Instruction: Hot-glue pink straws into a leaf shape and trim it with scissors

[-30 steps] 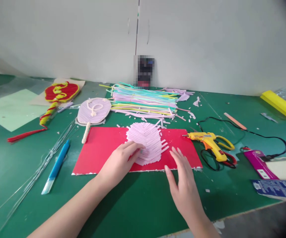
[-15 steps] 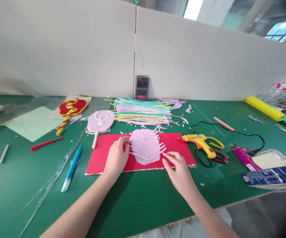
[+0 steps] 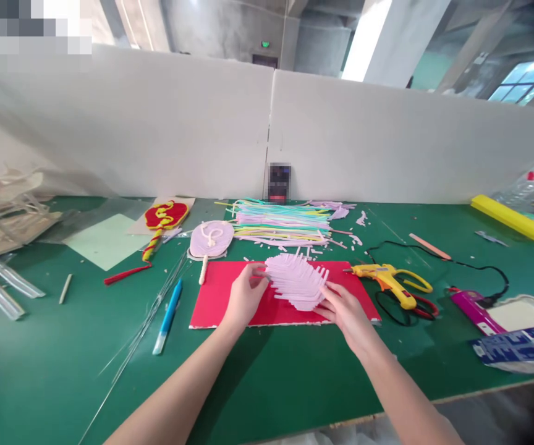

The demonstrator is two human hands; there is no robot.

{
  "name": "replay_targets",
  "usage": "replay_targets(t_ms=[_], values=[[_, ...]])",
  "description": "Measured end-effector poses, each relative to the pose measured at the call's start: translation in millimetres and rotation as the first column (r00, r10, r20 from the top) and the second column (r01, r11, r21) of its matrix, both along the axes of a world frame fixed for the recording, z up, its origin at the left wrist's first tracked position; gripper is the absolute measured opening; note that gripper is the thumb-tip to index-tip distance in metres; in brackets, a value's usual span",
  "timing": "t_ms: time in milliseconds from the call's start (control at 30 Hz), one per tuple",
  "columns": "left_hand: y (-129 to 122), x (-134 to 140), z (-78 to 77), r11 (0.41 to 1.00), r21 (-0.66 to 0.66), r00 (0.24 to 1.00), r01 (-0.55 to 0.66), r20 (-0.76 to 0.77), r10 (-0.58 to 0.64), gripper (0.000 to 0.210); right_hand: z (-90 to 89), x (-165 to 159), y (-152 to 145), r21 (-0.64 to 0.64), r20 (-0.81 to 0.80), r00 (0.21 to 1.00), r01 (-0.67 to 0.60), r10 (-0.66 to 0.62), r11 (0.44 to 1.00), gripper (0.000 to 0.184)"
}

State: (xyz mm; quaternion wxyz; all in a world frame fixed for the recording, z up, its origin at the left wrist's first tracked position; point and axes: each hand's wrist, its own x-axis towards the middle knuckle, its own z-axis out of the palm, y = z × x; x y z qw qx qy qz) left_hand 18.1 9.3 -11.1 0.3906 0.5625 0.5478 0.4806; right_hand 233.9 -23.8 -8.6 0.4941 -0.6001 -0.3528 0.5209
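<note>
A lilac leaf-shaped panel of chenille stems laid in slanting rows [image 3: 296, 281] is tilted above a red board [image 3: 230, 312]. My right hand [image 3: 348, 312] grips its right edge, thumb on top and other fingers partly hidden beneath. At the upper left edge, my left hand [image 3: 247, 293] has thumb and fingers curled around the rim. Some stem ends stick out unevenly at the right. Behind the board lies a finished-looking round lilac fan [image 3: 211, 240] with a pale twisted handle.
Beyond the board lies a pile of coloured chenille stems [image 3: 280, 224]. To the right are a yellow glue gun [image 3: 387, 281], scissors [image 3: 415, 281] and a purple power strip [image 3: 475, 312]. Leftward lie a blue pen [image 3: 169, 318], thin wires [image 3: 149, 321] and a red-and-yellow fan [image 3: 167, 215].
The lilac panel has been turned and its right side raised off the board. My right hand has moved in and taken hold of its edge. The camera view has tilted up and shifted left.
</note>
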Motion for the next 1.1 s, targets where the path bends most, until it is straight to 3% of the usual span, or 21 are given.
replay_targets(t_ms=[267, 433, 567, 767, 867, 1000, 1100], values=[[-12, 12, 1.9, 0.989, -0.016, 0.987, 0.149, 0.063, -0.148, 0.010, -0.9, -11, 10, 0.058, -0.078, 0.972, 0.228, -0.223, 0.972, 0.087], [-10, 6, 10.3, 0.998, 0.054, 0.993, 0.038, 0.111, -0.044, 0.014, 15.0, -1, 15, 0.171, -0.141, 0.963, 0.254, -0.231, 0.952, 0.093], [-4, -1, 14.7, 0.993, 0.078, 0.976, -0.087, 0.207, 0.070, 0.021, 37.5, 14, 22, 0.335, -0.128, 0.985, 0.155, -0.118, 0.929, 0.090], [1, -7, 17.4, 0.983, 0.046, 0.928, -0.177, 0.341, 0.151, 0.026, 65.6, 34, 29, 0.319, -0.096, 0.995, 0.012, 0.020, 0.948, 0.079], [3, -8, 17.8, 0.979, 0.025, 0.907, -0.205, 0.381, 0.180, 0.026, 63.5, 39, 33, 0.270, 0.066, 0.987, -0.159, 0.147, 0.950, 0.075], [5, -10, 18.0, 0.970, 0.003, 0.891, -0.242, 0.396, 0.221, 0.025, 47.1, 30, 43, 0.211, 0.392, 0.882, -0.363, 0.261, 0.908, 0.073], [5, -10, 18.1, 0.968, -0.006, 0.895, -0.252, 0.380, 0.235, 0.026, 37.2, 16, 54, 0.223, 0.427, 0.855, -0.416, 0.295, 0.882, 0.070]])
